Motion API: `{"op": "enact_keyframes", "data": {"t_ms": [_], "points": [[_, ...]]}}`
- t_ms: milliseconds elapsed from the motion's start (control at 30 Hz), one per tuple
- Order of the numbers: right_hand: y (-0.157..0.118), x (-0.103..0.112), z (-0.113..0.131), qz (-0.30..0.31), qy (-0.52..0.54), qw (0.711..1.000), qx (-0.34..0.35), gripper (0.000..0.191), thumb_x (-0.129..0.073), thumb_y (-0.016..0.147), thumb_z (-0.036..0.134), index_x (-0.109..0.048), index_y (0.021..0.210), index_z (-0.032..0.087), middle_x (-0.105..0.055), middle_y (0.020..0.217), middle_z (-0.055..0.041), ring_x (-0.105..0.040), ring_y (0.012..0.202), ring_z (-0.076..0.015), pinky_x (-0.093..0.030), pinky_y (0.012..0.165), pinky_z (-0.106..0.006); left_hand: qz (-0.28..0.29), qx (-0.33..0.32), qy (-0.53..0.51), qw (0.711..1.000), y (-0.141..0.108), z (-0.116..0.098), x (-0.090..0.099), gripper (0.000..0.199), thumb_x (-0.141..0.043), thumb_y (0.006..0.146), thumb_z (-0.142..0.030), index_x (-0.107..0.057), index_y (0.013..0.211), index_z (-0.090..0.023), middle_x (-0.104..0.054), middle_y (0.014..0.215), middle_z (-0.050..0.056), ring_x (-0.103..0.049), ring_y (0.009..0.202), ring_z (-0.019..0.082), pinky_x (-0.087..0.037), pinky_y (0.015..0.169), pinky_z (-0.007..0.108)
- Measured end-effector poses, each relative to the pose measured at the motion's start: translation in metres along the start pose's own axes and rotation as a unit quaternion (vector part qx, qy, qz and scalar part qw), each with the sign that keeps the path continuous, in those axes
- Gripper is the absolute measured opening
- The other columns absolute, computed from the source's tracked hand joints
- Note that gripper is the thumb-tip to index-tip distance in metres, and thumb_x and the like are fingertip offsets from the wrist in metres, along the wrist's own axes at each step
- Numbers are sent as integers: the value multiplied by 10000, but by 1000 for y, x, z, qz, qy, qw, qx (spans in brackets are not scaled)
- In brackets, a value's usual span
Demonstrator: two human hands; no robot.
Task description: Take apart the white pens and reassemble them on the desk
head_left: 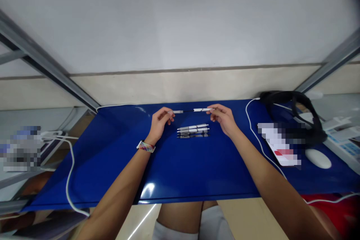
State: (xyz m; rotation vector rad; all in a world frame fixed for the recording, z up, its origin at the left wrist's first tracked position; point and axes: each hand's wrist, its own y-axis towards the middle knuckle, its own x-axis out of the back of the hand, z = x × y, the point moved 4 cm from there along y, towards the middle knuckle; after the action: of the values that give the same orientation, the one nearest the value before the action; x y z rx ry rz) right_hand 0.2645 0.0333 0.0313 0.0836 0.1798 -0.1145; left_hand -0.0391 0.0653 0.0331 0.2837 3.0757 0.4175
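Note:
My left hand (pixel 161 122) pinches a grey pen part (pixel 177 112) above the back of the blue table (pixel 118 165). Opposite it, my right hand (pixel 223 118) holds a white pen barrel (pixel 200 110) between thumb and fingers. A thin dark refill (pixel 188 111) spans the space between the two parts, roughly level. Just below and between my hands, several white, grey and dark pens (pixel 192 130) lie side by side on the table, tips to the left.
On the right are a black headset (pixel 315 120), a blurred phone-like object (pixel 277 146), a white mouse (pixel 318 158) and a white cable (pixel 254 131). Another white cable (pixel 72 165) hangs at the left edge. Metal posts flank the table, with a wall behind.

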Motion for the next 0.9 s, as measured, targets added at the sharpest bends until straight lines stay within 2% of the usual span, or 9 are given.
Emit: {"op": "enact_keyframes", "data": {"t_ms": [200, 500, 900], "points": [[1, 2, -2, -13, -6, 1000, 10, 310, -900, 769, 431, -843, 999, 230, -820, 863, -47, -651, 613, -155, -493, 559, -296, -19, 0, 5, 1000, 1, 1, 2, 278, -808, 936, -467, -741, 930, -197, -710, 823, 32, -631, 665, 141, -467, 556, 253], [4, 12, -2, -78, 25, 996, 25, 224, -848, 763, 369, -844, 937, 227, -791, 788, -38, -629, 581, -151, -457, 539, -289, -38, 5, -13, 999, 2, 4, 4, 255, -833, 913, -443, -756, 913, -200, -703, 803, 24, -623, 660, 132, -447, 546, 246], [4, 14, -1, -103, 31, 994, 33, 218, -839, 742, 345, -851, 921, 220, -782, 754, -33, -619, 557, -138, -461, 541, -281, -41, 5, -8, 999, 3, 5, 5, 295, -837, 907, -476, -760, 873, -193, -707, 794, 30, -602, 642, 125, -446, 548, 242]]}}
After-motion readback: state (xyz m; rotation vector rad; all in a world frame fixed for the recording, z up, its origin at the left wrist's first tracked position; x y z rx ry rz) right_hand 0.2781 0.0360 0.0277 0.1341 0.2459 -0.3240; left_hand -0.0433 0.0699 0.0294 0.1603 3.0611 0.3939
